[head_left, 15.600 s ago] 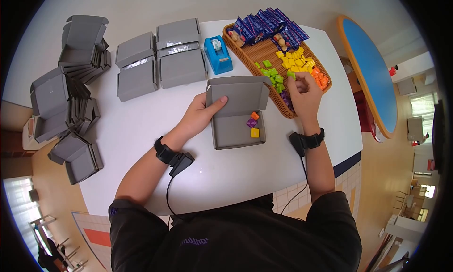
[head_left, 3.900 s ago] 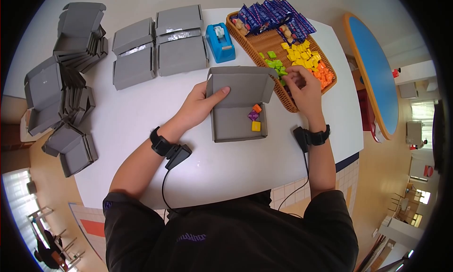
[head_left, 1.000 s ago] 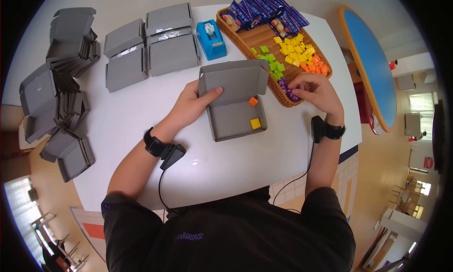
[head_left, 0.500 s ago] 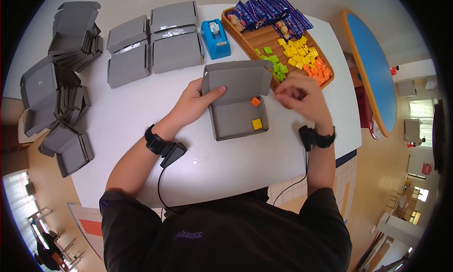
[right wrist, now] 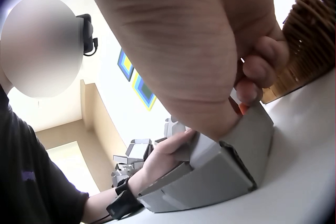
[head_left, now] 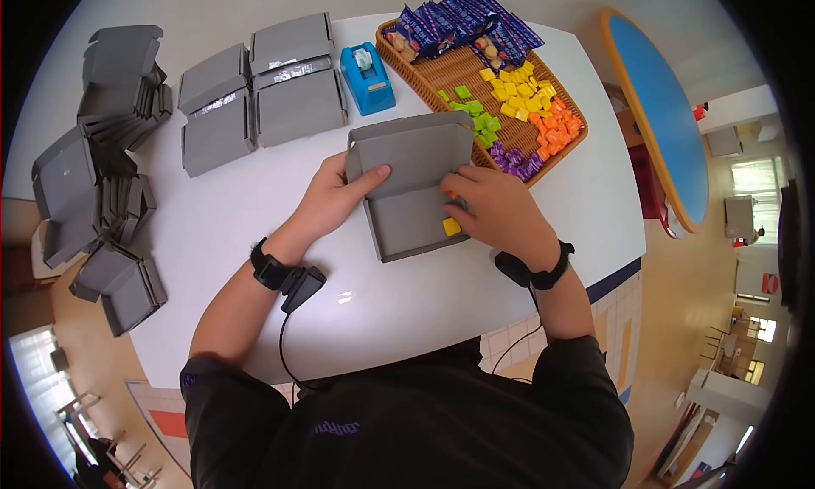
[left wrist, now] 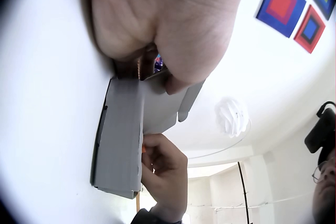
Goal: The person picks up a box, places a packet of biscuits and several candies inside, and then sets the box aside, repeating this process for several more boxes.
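The left hand (head_left: 334, 199) is gripping the grey box (head_left: 403, 222); the right hand (head_left: 497, 207) is half-hiding an orange piece (right wrist: 243, 109), possibly pinching it, but I cannot tell.

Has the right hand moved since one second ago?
Yes; the right hand moved leftward, away from the wicker basket, to the open gray box.

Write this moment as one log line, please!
left hand: grips open gray box by its lid | right hand: over box, near orange piece, grip unclear | yellow piece: in box
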### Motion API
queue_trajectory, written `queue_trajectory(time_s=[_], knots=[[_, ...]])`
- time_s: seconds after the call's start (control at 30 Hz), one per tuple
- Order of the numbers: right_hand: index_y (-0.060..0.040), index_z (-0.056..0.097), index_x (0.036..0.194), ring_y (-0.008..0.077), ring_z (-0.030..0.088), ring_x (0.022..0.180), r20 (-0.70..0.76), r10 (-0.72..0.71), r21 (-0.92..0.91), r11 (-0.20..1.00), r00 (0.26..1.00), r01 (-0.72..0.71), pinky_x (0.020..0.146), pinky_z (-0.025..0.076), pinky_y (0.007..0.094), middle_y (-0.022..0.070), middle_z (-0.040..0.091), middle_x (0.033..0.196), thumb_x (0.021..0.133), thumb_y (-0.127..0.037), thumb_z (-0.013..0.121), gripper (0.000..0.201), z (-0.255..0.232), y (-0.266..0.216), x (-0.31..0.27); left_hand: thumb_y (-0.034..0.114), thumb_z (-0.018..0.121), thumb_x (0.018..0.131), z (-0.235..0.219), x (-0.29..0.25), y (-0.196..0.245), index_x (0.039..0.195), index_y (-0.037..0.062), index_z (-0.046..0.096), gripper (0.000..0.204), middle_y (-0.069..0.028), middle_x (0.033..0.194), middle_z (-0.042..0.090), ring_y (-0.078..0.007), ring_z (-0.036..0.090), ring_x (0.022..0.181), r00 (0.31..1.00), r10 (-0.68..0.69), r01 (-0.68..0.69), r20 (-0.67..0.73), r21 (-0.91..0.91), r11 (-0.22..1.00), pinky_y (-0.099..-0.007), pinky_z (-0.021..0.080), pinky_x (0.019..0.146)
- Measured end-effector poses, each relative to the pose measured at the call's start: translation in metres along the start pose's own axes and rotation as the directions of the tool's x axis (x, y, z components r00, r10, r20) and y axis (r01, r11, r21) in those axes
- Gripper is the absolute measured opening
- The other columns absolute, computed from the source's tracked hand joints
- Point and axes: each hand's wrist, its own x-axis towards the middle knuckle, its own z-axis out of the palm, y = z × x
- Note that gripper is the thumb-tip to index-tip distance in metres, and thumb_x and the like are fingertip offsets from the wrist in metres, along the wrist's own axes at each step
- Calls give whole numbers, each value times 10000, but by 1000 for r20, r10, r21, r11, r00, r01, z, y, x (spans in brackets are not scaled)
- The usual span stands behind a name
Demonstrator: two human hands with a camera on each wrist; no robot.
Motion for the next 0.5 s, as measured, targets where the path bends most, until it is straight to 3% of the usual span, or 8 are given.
queue_trajectory(time_s=[0.1,0.2,0.3,0.4,0.47,0.5], knots=[[-97,670,994,275,676,871,-39,-22,-77,997,999,19,716,552,400,58,646,941,864,-144,769,170,2,-1,0,237,682,1050,0,-1,1,1284,-37,680,361,-64,1160,750,-115,648,1068,1000,-6,6,-7,11,1000,-295,519,947],[-92,668,968,275,670,838,-195,-146,-109,986,970,127,697,544,396,59,638,897,859,-131,769,153,6,4,4,239,683,1050,-1,0,-1,1283,-34,681,359,-63,1161,749,-117,649,1070,1000,-2,2,-11,21,1000,-296,517,953],[-94,684,963,279,667,811,-245,-83,25,995,966,92,684,537,391,63,638,866,858,-128,773,143,-7,2,4,244,679,1053,-1,0,-1,1284,-33,680,361,-65,1166,748,-120,650,1073,1000,-1,1,-15,15,1000,-297,516,959],[-97,699,980,278,672,796,-519,-22,-100,994,855,-35,682,536,384,69,653,872,868,-144,788,150,-19,18,8,248,673,1057,0,-2,-3,1292,-32,675,366,-70,1177,747,-123,651,1080,1000,-7,7,-3,2,1000,-300,516,964],[-83,707,994,287,680,848,-583,234,-16,954,778,-298,713,553,398,79,677,919,892,-225,797,196,-28,40,10,249,669,1059,-1,1,-2,1298,-32,670,369,-74,1186,745,-125,652,1086,1000,3,-3,6,3,1000,-301,516,966],[-79,713,1002,292,680,863,-613,253,-71,926,749,-371,729,557,406,84,681,929,898,-255,793,219,-31,58,8,249,668,1059,-1,1,-3,1302,-32,668,371,-76,1190,744,-126,652,1089,1000,6,-6,7,4,1000,-301,516,968]])
